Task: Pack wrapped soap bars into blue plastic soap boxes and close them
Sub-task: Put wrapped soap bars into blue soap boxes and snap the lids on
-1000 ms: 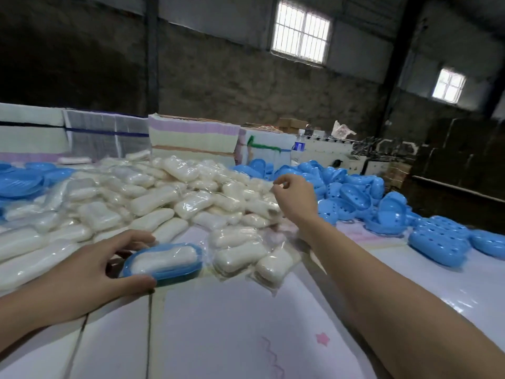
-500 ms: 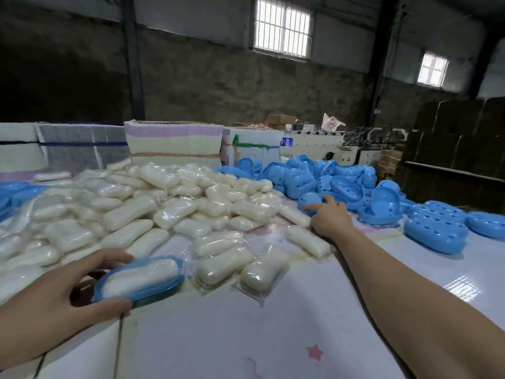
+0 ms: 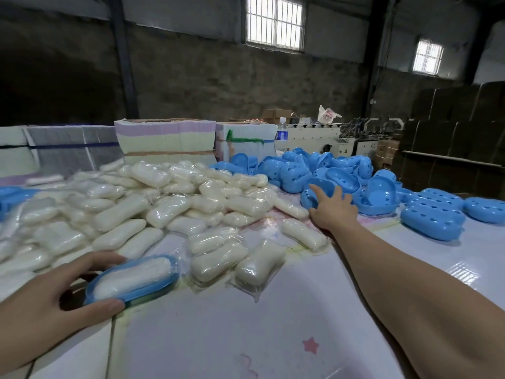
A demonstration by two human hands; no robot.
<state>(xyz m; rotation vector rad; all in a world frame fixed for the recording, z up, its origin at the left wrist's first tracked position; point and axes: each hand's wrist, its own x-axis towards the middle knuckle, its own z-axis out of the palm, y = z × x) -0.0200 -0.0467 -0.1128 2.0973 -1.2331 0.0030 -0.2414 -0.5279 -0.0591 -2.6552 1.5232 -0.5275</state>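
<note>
A blue soap box base [image 3: 153, 289] lies near the table's front left with a wrapped white soap bar [image 3: 131, 277] inside it, uncovered. My left hand [image 3: 54, 299] grips this base between thumb and fingers. A big heap of wrapped soap bars [image 3: 164, 203] fills the left and middle of the table. Behind it on the right is a pile of blue perforated box halves [image 3: 328, 168]. My right hand [image 3: 332, 212] stretches far out, fingers spread, touching a blue box half [image 3: 310, 199] at the pile's near edge.
Closed blue soap boxes [image 3: 431, 217] lie at the right. Stacks of bundled flat cartons [image 3: 164, 140] and a water bottle [image 3: 281, 132] stand behind the piles. The white table surface [image 3: 246, 324] spreads in front, and brown cardboard boxes [image 3: 451, 132] rise at the far right.
My right hand moved from the soap heap rightward and farther out to the blue box pile, opening its fingers onto a box half. The left hand kept hold of the filled base.
</note>
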